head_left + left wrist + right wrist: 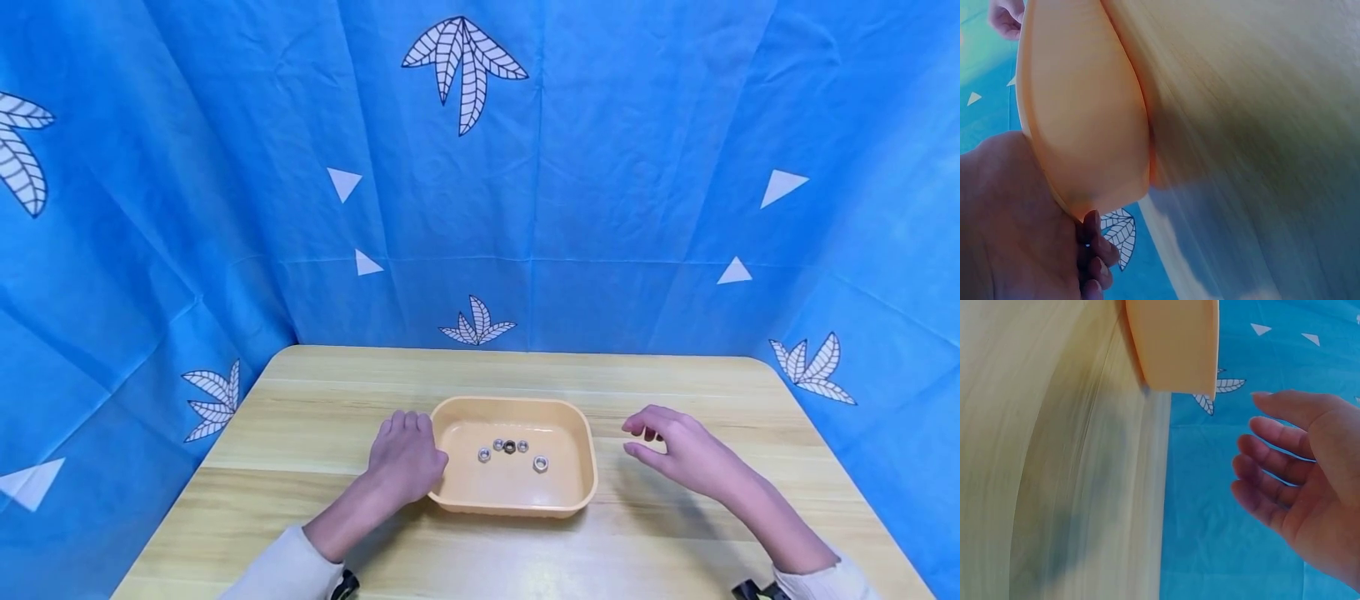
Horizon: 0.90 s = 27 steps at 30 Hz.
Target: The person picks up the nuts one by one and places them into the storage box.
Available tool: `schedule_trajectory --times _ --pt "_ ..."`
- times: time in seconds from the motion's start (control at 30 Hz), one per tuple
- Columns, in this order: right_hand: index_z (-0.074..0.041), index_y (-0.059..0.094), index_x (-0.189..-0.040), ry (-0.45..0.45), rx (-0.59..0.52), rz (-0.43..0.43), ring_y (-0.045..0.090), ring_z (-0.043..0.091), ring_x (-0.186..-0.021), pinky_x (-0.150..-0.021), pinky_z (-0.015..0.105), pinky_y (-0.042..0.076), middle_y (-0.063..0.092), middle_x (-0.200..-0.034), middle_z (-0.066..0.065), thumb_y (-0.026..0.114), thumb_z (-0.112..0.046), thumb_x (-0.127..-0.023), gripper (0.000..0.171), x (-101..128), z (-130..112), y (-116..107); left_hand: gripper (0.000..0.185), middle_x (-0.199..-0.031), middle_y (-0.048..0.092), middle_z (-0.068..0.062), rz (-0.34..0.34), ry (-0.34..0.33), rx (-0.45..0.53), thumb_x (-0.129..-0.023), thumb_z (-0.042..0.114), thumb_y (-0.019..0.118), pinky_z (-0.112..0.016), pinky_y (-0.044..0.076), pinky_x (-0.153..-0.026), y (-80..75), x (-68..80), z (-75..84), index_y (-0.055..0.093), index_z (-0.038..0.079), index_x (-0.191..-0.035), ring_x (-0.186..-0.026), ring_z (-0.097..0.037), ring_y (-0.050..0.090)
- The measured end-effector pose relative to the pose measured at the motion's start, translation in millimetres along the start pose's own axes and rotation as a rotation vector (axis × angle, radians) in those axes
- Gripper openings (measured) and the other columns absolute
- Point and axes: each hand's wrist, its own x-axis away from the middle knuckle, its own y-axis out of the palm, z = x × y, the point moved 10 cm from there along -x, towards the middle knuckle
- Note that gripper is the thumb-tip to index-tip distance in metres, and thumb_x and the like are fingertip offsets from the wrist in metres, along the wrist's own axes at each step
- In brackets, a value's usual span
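A shallow pale-orange plastic tray (517, 497) sits on the table in the head view. Several small hex nuts lie inside it: most are silvery, such as the larger nut (541, 463) on the right, and one dark nut (510, 447) is in the middle of the group. At the tray's left rim my left hand (407, 457) grips the edge; in the left wrist view its fingers (1101, 262) curl by the tray's corner. My right hand (686, 450) hovers to the right of the tray, apart from it, fingers loosely bent and holding nothing.
The light wood table (345, 383) has rounded far corners. Behind it and along both sides hangs a blue curtain (600, 167) printed with white leaves and triangles. Dark straps (759, 590) show at the sleeves.
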Motion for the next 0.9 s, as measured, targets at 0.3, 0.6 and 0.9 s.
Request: schedule_trajectory --times 0.3,0.6,0.9 --pt "-0.014 0.074 -0.105 0.038 0.017 -0.005 0.064 0.011 -0.087 -0.073 0.031 0.056 0.073 -0.098 -0.002 0.078 -0.019 -0.091 0.016 7 10 -7 0.024 -0.088 0.040 -0.009 0.039 0.008 0.001 -0.088 0.025 0.053 -0.035 0.031 -0.076 -5.1 3.1 2.5 0.051 0.002 -0.091 -0.086 -0.027 0.035" --pt "-0.013 0.074 -0.105 0.067 0.024 0.001 0.063 0.011 -0.086 -0.071 0.029 0.055 0.073 -0.099 -0.002 0.078 -0.019 -0.091 0.016 17 23 -16 0.021 -0.086 0.040 -0.009 0.061 0.022 -0.014 -0.087 0.024 0.052 -0.038 0.032 -0.079 -7.6 3.2 4.7 0.049 0.003 -0.087 -0.087 -0.028 0.035" --pt "-0.015 0.074 -0.105 0.106 0.011 0.016 0.060 0.007 -0.084 -0.067 0.027 0.054 0.072 -0.098 -0.004 0.077 -0.020 -0.091 0.014 26 35 -23 0.022 -0.085 0.041 -0.009 0.055 0.022 -0.018 -0.088 0.025 0.054 -0.039 0.031 -0.082 -7.1 3.7 4.0 0.049 0.004 -0.087 -0.087 -0.028 0.036"
